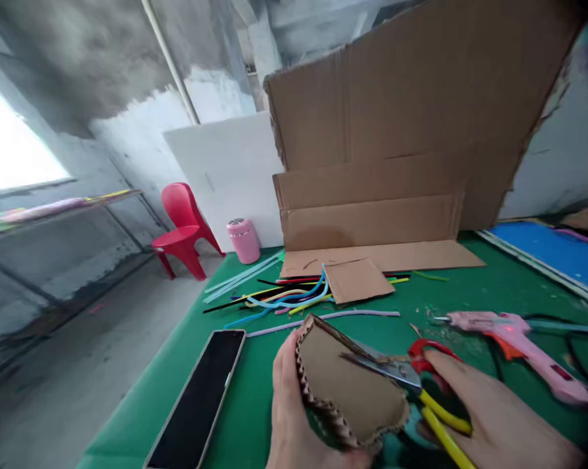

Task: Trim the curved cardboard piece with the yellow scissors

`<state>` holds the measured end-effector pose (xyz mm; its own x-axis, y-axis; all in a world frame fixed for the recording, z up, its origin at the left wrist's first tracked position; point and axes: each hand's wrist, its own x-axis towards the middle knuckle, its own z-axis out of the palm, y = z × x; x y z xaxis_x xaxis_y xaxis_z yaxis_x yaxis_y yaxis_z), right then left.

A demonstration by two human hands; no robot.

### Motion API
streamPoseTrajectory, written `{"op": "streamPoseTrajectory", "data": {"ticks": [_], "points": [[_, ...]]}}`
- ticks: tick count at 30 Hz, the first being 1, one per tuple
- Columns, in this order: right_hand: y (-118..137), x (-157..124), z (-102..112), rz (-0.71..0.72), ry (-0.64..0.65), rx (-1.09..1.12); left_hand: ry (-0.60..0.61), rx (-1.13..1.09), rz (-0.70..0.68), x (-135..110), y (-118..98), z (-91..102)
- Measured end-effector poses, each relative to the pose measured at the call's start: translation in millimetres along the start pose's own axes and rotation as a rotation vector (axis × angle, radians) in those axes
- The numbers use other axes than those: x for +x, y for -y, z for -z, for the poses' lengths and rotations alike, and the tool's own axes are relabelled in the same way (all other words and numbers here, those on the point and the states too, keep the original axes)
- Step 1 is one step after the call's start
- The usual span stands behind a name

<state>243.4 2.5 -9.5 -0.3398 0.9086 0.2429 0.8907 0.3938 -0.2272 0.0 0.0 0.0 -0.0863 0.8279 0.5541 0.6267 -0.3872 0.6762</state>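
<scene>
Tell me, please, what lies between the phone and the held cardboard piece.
The head view shows green tabletop, part of a lilac stick, then the left hand holding the cardboard piece.

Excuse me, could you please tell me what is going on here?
A person's left hand holds a small cardboard piece, while the right hand holds scissors with their blades at it. On the green table, a phone lies to the left, a pink glue gun to the right, and colorful strips lie behind.
</scene>
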Motion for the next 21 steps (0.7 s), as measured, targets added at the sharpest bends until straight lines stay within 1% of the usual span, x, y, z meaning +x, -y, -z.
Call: {"op": "streamPoseTrajectory", "data": {"ticks": [6,9,11,13,17,21], "points": [[-7.3,-0.7,-4.1,0.072,-0.139,-0.115,-0.003,-0.049,-0.034,2.1,1.1,0.3],[-7.7,-2.4,-8.0,0.088,-0.164,-0.145,-0.007,-0.063,-0.075,1.0,2.0,-1.5],[-6.8,-2.9,-8.2,0.063,-0.163,-0.120,-0.010,-0.087,-0.075,0.4,0.2,-3.4],[-4.7,-2.4,-5.3,0.009,-0.122,-0.055,-0.004,-0.115,-0.067,0.1,-2.7,-5.2],[2.4,1.1,7.1,-0.118,0.038,0.115,0.000,-0.113,-0.098,0.7,-6.2,-6.6],[9.0,5.5,18.2,-0.160,0.125,0.206,0.001,-0.109,-0.104,1.4,-7.1,-7.2]]}}
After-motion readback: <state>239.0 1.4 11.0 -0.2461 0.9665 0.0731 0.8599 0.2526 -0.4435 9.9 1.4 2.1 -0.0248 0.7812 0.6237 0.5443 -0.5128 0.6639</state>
